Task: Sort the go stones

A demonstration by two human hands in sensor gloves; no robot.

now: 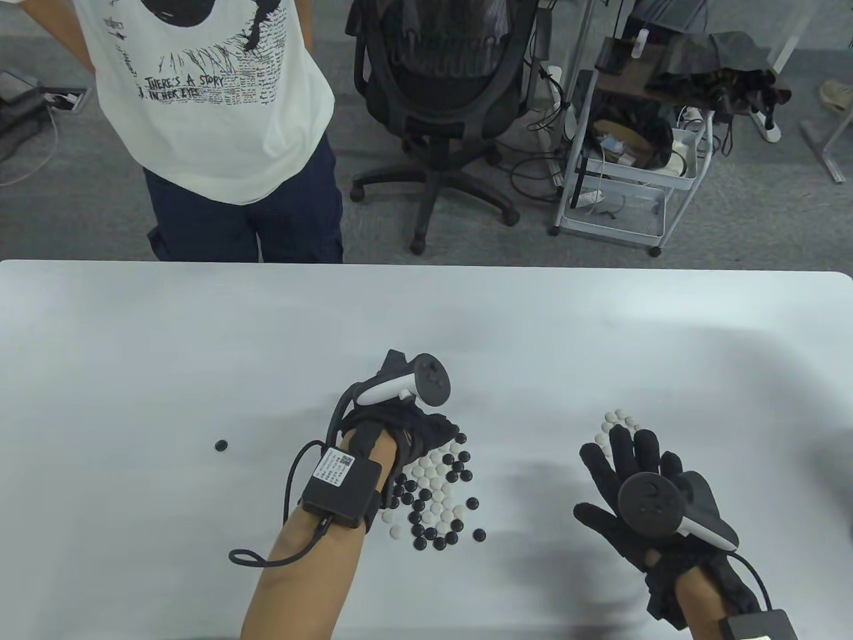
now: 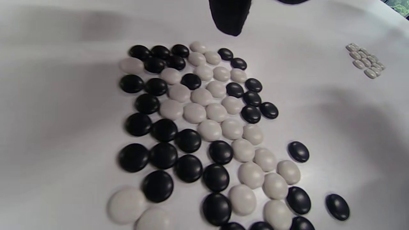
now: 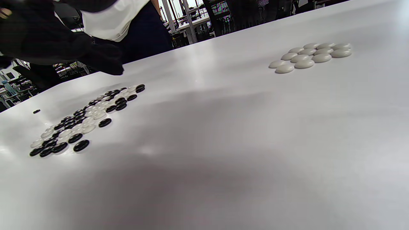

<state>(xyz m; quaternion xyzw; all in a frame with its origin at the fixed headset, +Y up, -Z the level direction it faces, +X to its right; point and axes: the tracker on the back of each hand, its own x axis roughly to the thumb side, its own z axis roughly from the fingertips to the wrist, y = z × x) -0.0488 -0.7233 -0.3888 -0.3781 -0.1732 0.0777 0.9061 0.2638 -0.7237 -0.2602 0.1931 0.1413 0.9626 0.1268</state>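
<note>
A mixed pile of black and white Go stones lies in the middle of the white table; the left wrist view shows the pile close up. My left hand hovers over the pile's far left part with its fingers hanging down, and one fingertip shows nothing in it. A lone black stone sits to the left. A small cluster of white stones lies on the right, also in the right wrist view. My right hand hangs just before that cluster, fingers spread and straight, holding nothing.
A person in a white shirt stands at the table's far edge on the left. An office chair and a wire cart stand behind the table.
</note>
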